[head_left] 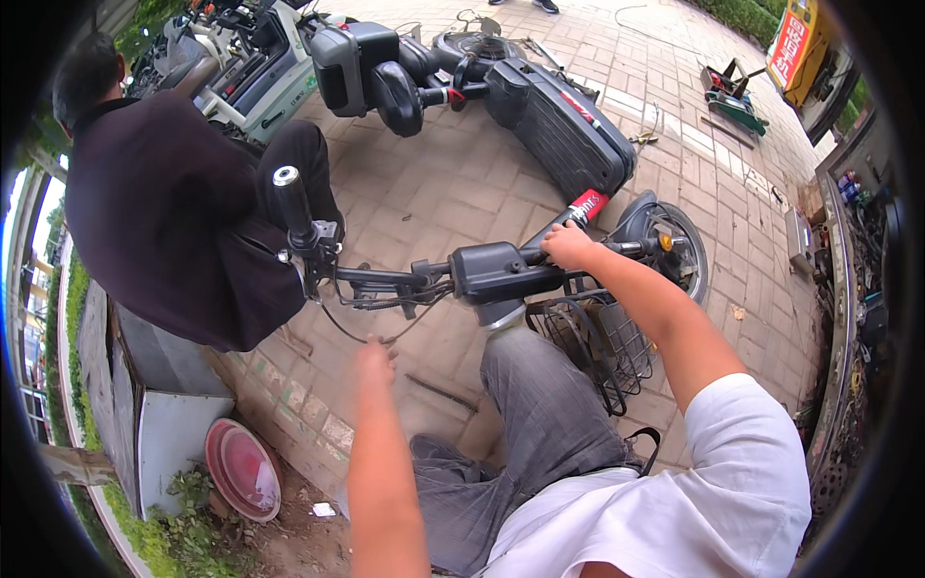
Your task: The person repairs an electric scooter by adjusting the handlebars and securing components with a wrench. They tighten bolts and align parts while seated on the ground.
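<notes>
A black electric scooter (544,120) lies on its side, its handlebar assembly (487,270) across the middle of the view beside my bent knee, with a basket (617,380) below it. My right hand (568,248) is closed on the black bar just right of the handlebar housing, near a red label. My left hand (376,358) is lower left, smeared by motion, at or just below a thin black cable (340,329); whether it touches it I cannot tell. The upright grip (296,202) stands at the left end of the handlebar, and the front wheel (689,255) is at the right.
A person in dark clothes (169,222) crouches at left, above a metal box (183,448) and red basin (241,472). More scooters (260,72) stand behind. Tools (732,106) lie at upper right, beside a cluttered shelf (858,289). Someone's feet (540,5) show at top.
</notes>
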### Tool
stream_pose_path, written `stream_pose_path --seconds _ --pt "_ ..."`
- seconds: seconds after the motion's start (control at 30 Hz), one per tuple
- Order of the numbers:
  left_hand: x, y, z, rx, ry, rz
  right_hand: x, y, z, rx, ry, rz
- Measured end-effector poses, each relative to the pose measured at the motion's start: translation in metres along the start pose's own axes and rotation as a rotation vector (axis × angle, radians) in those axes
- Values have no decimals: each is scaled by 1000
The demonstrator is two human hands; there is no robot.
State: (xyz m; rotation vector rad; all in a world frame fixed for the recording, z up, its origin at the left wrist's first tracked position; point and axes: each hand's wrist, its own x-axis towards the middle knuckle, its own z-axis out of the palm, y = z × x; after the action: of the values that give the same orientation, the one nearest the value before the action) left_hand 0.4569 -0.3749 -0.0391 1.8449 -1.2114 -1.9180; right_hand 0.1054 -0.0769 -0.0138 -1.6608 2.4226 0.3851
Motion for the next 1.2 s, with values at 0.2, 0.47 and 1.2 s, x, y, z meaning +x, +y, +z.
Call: stream_pose_path --seconds 0.2,0.47,1.2 --pt "-26 -5 7 -111 -70 -9 -8 23 -2 75 42 -59" --pt "-49 1 23 -306 -199 -2 -13 46 15 38 206 -170" --pt "-64 18 42 -673 -247 127 -32 43 21 121 216 -137"
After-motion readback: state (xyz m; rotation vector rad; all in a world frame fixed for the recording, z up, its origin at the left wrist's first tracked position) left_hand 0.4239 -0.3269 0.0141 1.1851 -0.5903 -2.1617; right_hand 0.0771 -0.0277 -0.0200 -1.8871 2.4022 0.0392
